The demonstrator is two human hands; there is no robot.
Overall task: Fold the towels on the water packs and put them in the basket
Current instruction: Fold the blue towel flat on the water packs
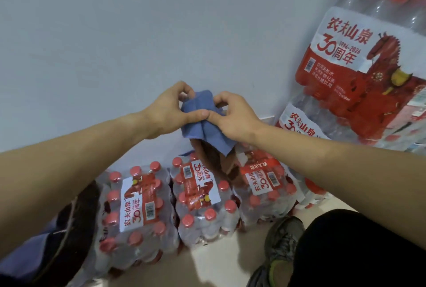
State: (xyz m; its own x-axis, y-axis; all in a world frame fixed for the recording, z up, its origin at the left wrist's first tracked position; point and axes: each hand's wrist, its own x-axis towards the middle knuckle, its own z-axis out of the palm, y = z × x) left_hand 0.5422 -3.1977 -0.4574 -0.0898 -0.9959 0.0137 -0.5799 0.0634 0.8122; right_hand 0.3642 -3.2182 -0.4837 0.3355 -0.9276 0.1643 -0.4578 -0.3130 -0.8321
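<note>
A small blue towel (202, 123) hangs bunched in the air between both hands, above the water packs. My left hand (169, 108) pinches its left side and my right hand (232, 114) pinches its right side, thumbs nearly touching. A brown towel (213, 160) lies draped over the middle water pack (202, 196) and the right water pack (265, 183), partly hidden behind the blue one. A third pack (136, 208) stands at the left. No basket is in view.
Taller stacked water packs (359, 67) rise at the right against the pale wall (115, 33). A dark bag or cloth (62, 229) lies at the lower left. My shoe (281, 240) and dark trouser leg (359, 252) are at the lower right on the light floor.
</note>
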